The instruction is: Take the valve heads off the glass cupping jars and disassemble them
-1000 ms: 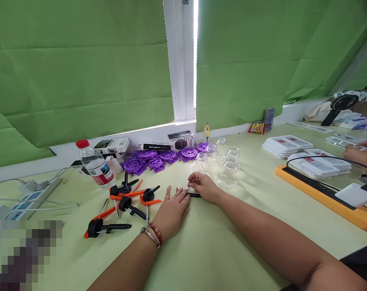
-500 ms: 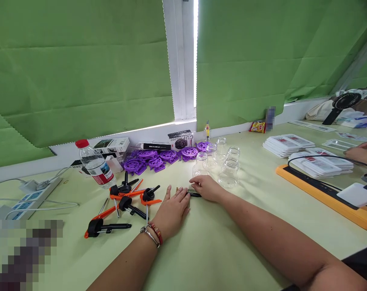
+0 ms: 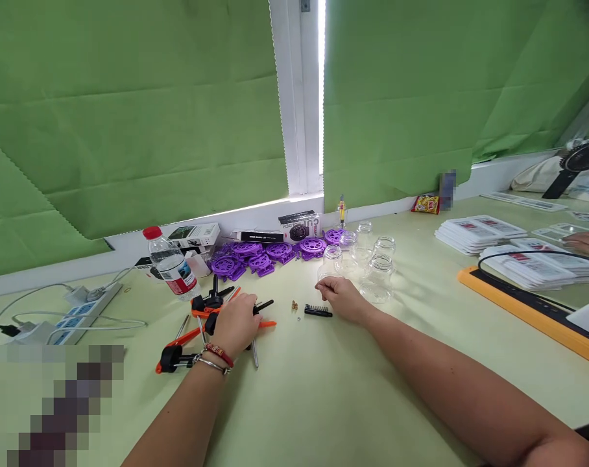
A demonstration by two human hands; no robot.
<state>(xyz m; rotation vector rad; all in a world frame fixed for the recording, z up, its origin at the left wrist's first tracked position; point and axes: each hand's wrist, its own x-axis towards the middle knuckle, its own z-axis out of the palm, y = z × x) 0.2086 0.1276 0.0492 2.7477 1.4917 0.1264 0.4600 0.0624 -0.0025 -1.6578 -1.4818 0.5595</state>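
Note:
My left hand is over a cluster of black-and-orange clamp-like pieces with metal rods. Its fingers curl down onto one piece; a black rod and an orange tip stick out beyond them. My right hand rests on the table just in front of the clear jars. Its fingers are bent together, and whatever may be between them is hidden. Between the hands lie a coil spring on a black strip-like part, small brass-coloured parts and a tiny metal bit.
Purple plastic parts are heaped along the back, beside small boxes. A water bottle and a power strip stand left. At right are stacked white cards, an orange-and-black bar and another person's hand.
My left hand has moved left from the small parts onto the black-and-orange pieces, uncovering the brass bits. My right hand has drawn slightly away from the spring. The view has shifted a little left.

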